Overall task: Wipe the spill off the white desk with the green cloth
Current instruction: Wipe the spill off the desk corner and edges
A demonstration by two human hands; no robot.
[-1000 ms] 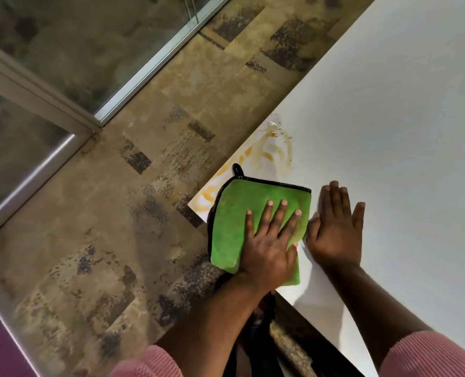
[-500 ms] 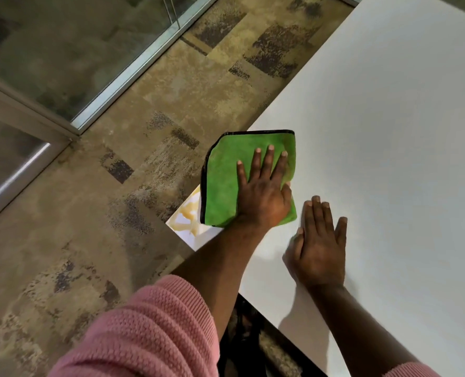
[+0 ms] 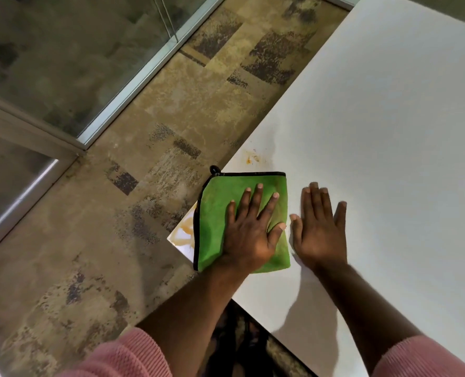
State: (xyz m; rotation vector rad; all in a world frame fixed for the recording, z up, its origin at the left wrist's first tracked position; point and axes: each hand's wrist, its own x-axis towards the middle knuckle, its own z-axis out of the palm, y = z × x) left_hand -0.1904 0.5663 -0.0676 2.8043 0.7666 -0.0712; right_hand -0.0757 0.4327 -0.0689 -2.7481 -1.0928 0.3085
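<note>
The left hand (image 3: pixel 249 235) is pressing flat on the green cloth (image 3: pixel 220 213), fingers spread wide, palm down, pinning it rather than gripping it. The cloth is lying folded at the near left corner of the white desk (image 3: pixel 375 131), its black-trimmed left edge hanging right at the desk's rim. The right hand (image 3: pixel 319 229) is resting open and flat on the bare desk just beside the cloth, holding nothing, bracing.

The risk: orange spill (image 3: pixel 185 231) is still sitting on the corner to the left of the cloth, and a few orange specks (image 3: pixel 251 158) are showing just beyond its far edge. With the cloth this close to the rim, a sideways stroke is likely to push liquid over the edge onto the patterned floor (image 3: pixel 144 186), or drag the cloth off the corner. An open palm with no pinch is also leaving the fabric free to slide under the hand. And a loaded cloth may be smearing more than lifting.

Compared with half a second ago, the cloth is sitting nearer to the person, having come back from farther along the edge, uncovering the specks there. The orange loops visible a second ago are mostly gone. The right hand has barely moved.
</note>
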